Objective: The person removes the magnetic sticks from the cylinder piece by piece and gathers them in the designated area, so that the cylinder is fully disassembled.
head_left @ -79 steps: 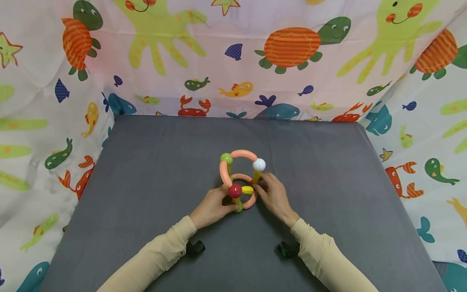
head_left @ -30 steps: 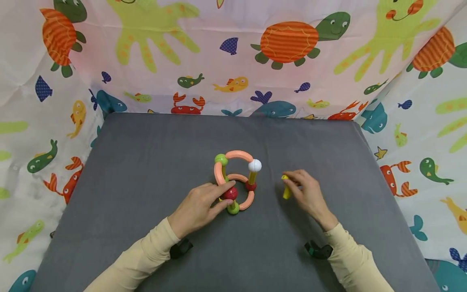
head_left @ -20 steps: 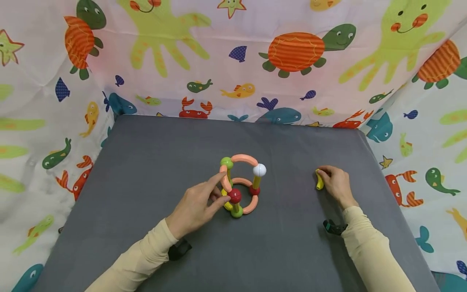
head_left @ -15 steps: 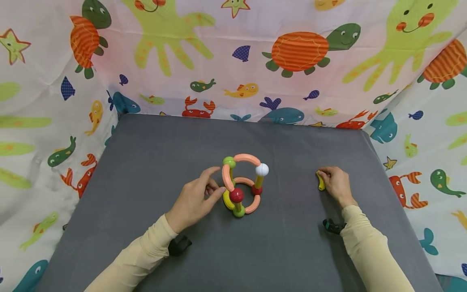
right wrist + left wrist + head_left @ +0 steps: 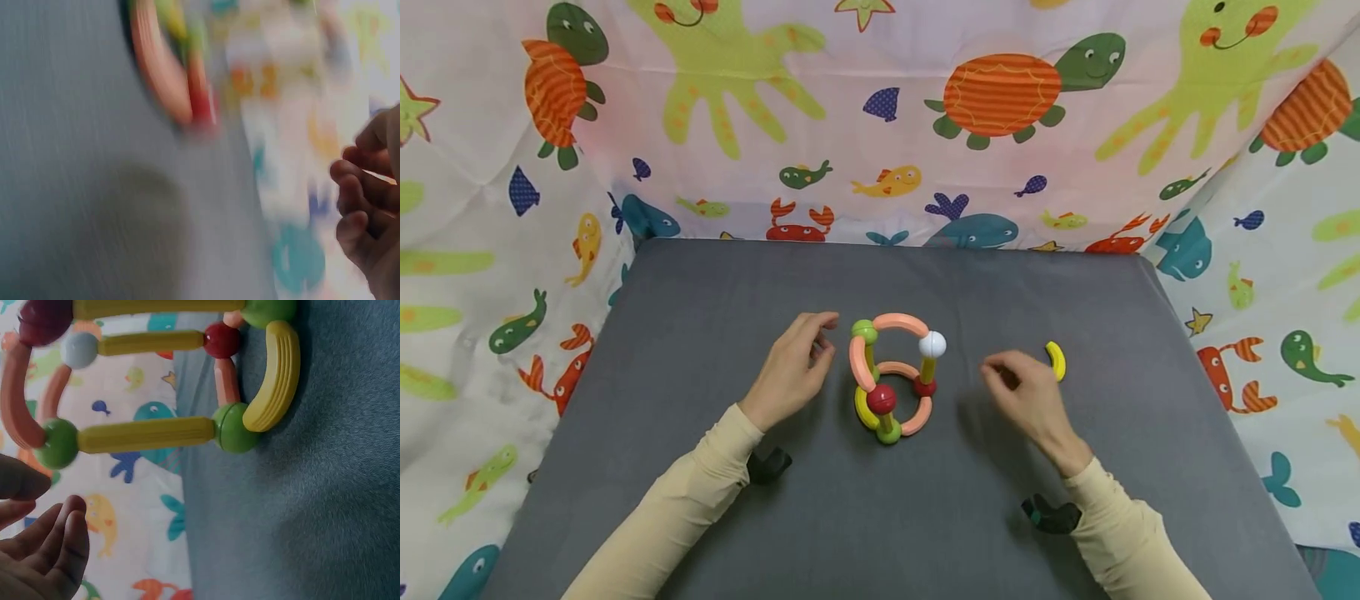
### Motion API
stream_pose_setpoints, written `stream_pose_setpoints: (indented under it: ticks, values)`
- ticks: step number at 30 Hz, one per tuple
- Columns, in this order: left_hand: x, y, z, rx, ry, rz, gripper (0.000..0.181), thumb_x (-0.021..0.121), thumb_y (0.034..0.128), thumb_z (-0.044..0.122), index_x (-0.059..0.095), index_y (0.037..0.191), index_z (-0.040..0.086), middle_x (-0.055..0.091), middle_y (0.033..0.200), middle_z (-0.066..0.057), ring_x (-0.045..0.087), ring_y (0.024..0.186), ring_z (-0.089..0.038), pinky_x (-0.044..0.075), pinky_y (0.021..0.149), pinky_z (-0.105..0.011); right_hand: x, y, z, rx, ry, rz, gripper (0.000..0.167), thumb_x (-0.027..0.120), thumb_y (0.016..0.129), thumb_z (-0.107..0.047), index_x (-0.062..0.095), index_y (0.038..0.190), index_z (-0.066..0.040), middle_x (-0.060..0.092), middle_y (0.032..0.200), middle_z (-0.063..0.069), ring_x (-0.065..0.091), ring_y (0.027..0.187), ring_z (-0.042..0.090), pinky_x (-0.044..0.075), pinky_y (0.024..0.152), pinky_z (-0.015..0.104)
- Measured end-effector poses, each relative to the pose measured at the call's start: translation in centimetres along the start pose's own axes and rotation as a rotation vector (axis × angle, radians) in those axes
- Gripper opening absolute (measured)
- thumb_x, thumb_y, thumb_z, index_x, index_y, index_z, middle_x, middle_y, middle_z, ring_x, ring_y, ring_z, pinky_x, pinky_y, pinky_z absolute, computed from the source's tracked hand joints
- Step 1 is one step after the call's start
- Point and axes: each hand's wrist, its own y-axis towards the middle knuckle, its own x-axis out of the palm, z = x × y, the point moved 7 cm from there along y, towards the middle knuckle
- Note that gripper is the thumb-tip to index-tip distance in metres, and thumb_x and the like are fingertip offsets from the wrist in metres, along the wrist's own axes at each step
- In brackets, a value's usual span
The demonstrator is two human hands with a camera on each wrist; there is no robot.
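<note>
Left hand (image 5: 790,371) empty, fingers loosely bent, beside rod-and-ball frame (image 5: 882,398). Right hand (image 5: 1032,404) empty, fingers loosely curled, between frame and 1 yellow arc (image 5: 1057,361).

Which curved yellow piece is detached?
The loose curved piece, lying alone on the table just right of the right hand; the other yellow curve joins two green balls.
</note>
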Motion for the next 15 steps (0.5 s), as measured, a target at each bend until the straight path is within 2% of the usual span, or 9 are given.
stream_pose_setpoints:
  ticks: [2, 4, 6, 8, 10, 15]
  values:
    - [0.8, 0.7, -1.1, -0.078, -0.045, -0.063, 0.046, 0.06, 0.0925, 0.001, 0.05, 0.137, 0.003, 0.06, 0.125, -0.014, 0.063, 0.093, -0.02, 0.055, 0.079, -0.038, 2.4, -0.5, -3.4, -0.065, 0.09, -0.122, 0.016, 0.07, 0.084, -0.004, 0.071, 0.099, -0.008, 0.068, 0.083, 0.004, 0.056, 0.066, 0.005, 0.046, 0.059, 0.019]
    - [1.9, 1.1, -2.1, -0.155, -0.089, -0.137, 0.049, 0.06, 0.0934, 0.004, 0.048, 0.141, 0.006, 0.059, 0.13, -0.012, 0.063, 0.096, -0.02, 0.055, 0.081, -0.037, 4.6, -1.1, -5.8, -0.077, 0.152, -0.243, 0.025, 0.071, 0.086, -0.009, 0.068, 0.111, -0.01, 0.067, 0.09, 0.003, 0.057, 0.068, 0.004, 0.049, 0.059, 0.022]
    - [3.0, 1.4, -2.8, -0.201, -0.131, -0.199, 0.05, 0.061, 0.0938, 0.008, 0.047, 0.142, 0.007, 0.059, 0.132, -0.012, 0.063, 0.099, -0.02, 0.055, 0.082, -0.036, 6.5, -1.7, -7.3, -0.07, 0.168, -0.315, 0.035, 0.075, 0.085, -0.016, 0.064, 0.119, -0.011, 0.066, 0.096, 0.004, 0.059, 0.069, 0.006, 0.051, 0.06, 0.024]
    - [3.9, 1.5, -3.1, -0.226, -0.159, -0.246, 0.048, 0.062, 0.0935, 0.011, 0.05, 0.14, 0.01, 0.062, 0.128, -0.01, 0.064, 0.099, -0.019, 0.055, 0.08, -0.035, 7.9, -2.1, -8.1, -0.07, 0.153, -0.332, 0.041, 0.078, 0.083, -0.021, 0.062, 0.12, -0.012, 0.065, 0.096, 0.004, 0.059, 0.069, 0.009, 0.051, 0.061, 0.022]
    - [4.5, 1.5, -3.0, -0.215, -0.171, -0.262, 0.041, 0.063, 0.0927, 0.012, 0.056, 0.133, 0.011, 0.065, 0.121, -0.009, 0.064, 0.097, -0.019, 0.055, 0.079, -0.034, 8.8, -2.4, -8.6, -0.081, 0.13, -0.306, 0.04, 0.081, 0.081, -0.023, 0.063, 0.114, -0.013, 0.065, 0.093, 0.004, 0.059, 0.068, 0.01, 0.049, 0.061, 0.019]
    - [4.8, 1.6, -2.4, -0.151, -0.156, -0.223, 0.018, 0.064, 0.0926, 0.01, 0.065, 0.11, 0.009, 0.07, 0.099, -0.006, 0.063, 0.084, -0.016, 0.053, 0.076, -0.032, 9.5, -2.6, -8.9, -0.12, 0.085, -0.232, 0.03, 0.083, 0.078, -0.019, 0.062, 0.098, -0.013, 0.06, 0.08, 0.002, 0.056, 0.064, 0.011, 0.044, 0.058, 0.016]
